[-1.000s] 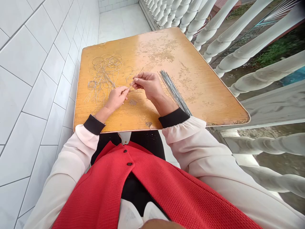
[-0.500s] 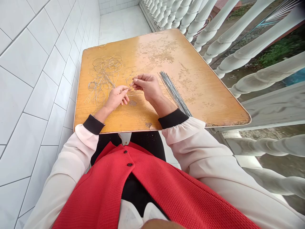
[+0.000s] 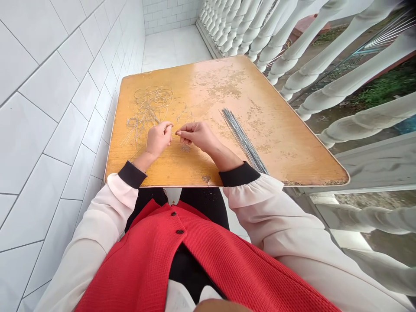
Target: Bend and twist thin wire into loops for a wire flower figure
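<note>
Fingers (image 3: pixel 183 130), right hand (image 3: pixel 199 135): pinched on wire (image 3: pixel 173 133); left hand (image 3: pixel 158 138) curled, grip hidden

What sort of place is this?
Probably a porch or balcony: a row of white balusters lines one side, with green plants visible outdoors beyond it, and a white tiled wall runs along the other.

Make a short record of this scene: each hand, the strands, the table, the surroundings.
left hand: fingers curled, grip hidden
right hand: thumb and fingers pinched; anything held is too thin to make out
curled strands: loose tangle beyond the left hand
straight strands: bundle right of the right hand
table: worn top
surroundings: tiled wall left, white balusters right
</note>
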{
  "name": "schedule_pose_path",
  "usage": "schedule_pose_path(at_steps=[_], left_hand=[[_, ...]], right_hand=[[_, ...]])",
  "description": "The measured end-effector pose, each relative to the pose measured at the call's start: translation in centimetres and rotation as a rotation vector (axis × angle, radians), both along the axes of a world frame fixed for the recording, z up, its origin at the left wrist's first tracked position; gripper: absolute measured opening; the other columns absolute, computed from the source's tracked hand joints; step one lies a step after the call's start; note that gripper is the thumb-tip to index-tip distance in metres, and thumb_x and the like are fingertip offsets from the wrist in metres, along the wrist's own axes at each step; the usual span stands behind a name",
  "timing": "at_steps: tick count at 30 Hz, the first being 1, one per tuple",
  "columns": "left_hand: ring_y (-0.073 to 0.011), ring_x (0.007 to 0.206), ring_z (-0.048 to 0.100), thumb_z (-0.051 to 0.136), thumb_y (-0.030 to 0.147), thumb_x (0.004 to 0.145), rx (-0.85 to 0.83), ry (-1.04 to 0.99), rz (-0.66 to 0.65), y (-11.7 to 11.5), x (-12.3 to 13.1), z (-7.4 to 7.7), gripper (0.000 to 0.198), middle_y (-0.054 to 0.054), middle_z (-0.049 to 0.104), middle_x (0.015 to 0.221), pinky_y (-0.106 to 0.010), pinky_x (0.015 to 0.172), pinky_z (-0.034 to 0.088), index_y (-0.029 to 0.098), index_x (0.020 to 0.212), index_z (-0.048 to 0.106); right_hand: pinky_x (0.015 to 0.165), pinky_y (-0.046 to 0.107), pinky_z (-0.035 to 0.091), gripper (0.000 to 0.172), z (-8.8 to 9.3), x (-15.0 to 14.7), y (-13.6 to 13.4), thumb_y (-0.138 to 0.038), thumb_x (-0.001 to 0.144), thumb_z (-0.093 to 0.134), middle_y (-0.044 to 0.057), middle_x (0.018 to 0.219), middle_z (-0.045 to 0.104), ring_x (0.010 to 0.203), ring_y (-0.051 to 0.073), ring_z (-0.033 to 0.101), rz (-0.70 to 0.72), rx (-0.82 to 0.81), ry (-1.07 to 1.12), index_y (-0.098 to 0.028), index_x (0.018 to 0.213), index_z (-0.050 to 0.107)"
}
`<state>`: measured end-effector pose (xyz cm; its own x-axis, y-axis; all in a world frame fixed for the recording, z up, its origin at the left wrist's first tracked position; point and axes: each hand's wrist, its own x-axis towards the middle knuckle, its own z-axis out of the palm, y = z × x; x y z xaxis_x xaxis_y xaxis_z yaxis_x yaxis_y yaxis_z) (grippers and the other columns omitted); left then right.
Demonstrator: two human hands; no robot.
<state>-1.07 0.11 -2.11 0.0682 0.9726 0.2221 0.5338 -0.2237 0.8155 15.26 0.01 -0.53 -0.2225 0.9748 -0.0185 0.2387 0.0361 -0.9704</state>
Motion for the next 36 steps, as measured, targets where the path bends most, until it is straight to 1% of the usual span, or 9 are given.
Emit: schedule_pose_path(at_steps=[3,6,8,12,16,20,28,32,36], left_hand=[[-0.0065,0.045,0.054,0.047,0.014,0.097,0.008,0.051,-0.01,0.0,0.0,0.0,0.023,0.007,0.055,0.055,-0.019,0.058,0.044,0.017,0.103,0.069],[-0.0064,0.047,0.055,0.048,0.013,0.096,0.029,0.09,0.0,-0.1,0.0,0.0,0.022,0.007,0.055,0.055,-0.019,0.058,0.044,0.017,0.1,0.07],[-0.0061,0.045,0.054,0.049,0.014,0.096,0.018,0.083,0.011,-0.1,0.1,0.0,0.021,0.007,0.054,0.054,-0.018,0.056,0.042,0.017,0.1,0.069],[-0.0047,0.041,0.051,0.049,0.014,0.097,-0.026,0.039,0.011,-0.3,0.2,0.2,0.018,0.009,0.053,0.053,-0.017,0.051,0.04,0.018,0.1,0.066],[-0.0039,0.04,0.051,0.046,0.01,0.097,-0.052,-0.017,0.017,-0.5,0.4,0.4,0.019,0.01,0.051,0.051,-0.016,0.049,0.038,0.017,0.099,0.065],[-0.0046,0.041,0.053,0.045,0.01,0.096,-0.08,-0.05,-0.002,-0.3,0.4,0.4,0.02,0.01,0.052,0.051,-0.016,0.049,0.04,0.017,0.098,0.063],[-0.0048,0.039,0.05,0.048,0.016,0.097,-0.134,-0.002,-0.109,-0.7,0.9,0.2,0.014,0.01,0.054,0.05,-0.018,0.051,0.041,0.018,0.093,0.062],[-0.0054,0.038,0.049,0.049,0.019,0.098,-0.173,0.041,-0.192,-1.0,1.3,-0.1,0.015,0.01,0.053,0.048,-0.019,0.05,0.04,0.018,0.091,0.062],[-0.0057,0.038,0.05,0.049,0.021,0.099,-0.217,0.055,-0.238,-0.9,1.7,-0.2,0.015,0.009,0.055,0.05,-0.019,0.049,0.039,0.016,0.097,0.063]], right_hand=[[0.053,0.025,0.043,0.022,-0.3,0.0,0.1,-0.016,0.085,0.07,0.0,0.053,0.061,0.047,0.01,0.049,-0.061,0.132,-0.152,-0.018,0.063,0.066],[0.064,0.028,0.049,0.016,-0.6,0.2,0.0,-0.019,0.086,0.068,0.003,0.063,0.069,0.059,0.015,0.06,-0.1,0.318,-0.294,-0.019,0.07,0.072],[0.067,0.03,0.052,0.011,-0.8,0.3,0.2,-0.022,0.086,0.069,0.004,0.068,0.072,0.065,0.017,0.064,-0.111,0.352,-0.298,-0.019,0.076,0.074],[0.06,0.026,0.052,0.006,-0.7,0.7,0.8,-0.022,0.082,0.075,0.004,0.073,0.073,0.06,0.013,0.062,-0.128,0.176,-0.116,-0.017,0.081,0.073],[0.053,0.02,0.045,0.017,0.0,1.5,1.1,-0.017,0.094,0.063,0.005,0.073,0.073,0.054,0.008,0.057,-0.234,0.043,0.054,-0.015,0.079,0.071],[0.052,0.019,0.043,0.025,0.9,2.1,1.0,-0.014,0.098,0.056,0.004,0.073,0.072,0.053,0.008,0.054,-0.337,-0.001,0.071,-0.016,0.077,0.07],[0.064,0.022,0.05,0.025,1.5,2.1,0.8,-0.017,0.097,0.064,0.005,0.073,0.071,0.06,0.009,0.06,-0.281,-0.07,0.079,-0.016,0.074,0.071],[0.06,0.02,0.048,0.022,1.5,2.2,0.9,-0.01,0.092,0.07,0.003,0.068,0.069,0.058,0.008,0.057,-0.301,-0.062,0.085,-0.015,0.07,0.071],[0.054,0.019,0.045,0.028,1.1,2.3,1.4,-0.008,0.09,0.072,0.003,0.064,0.068,0.051,0.006,0.052,-0.313,-0.089,0.074,-0.015,0.063,0.067]])
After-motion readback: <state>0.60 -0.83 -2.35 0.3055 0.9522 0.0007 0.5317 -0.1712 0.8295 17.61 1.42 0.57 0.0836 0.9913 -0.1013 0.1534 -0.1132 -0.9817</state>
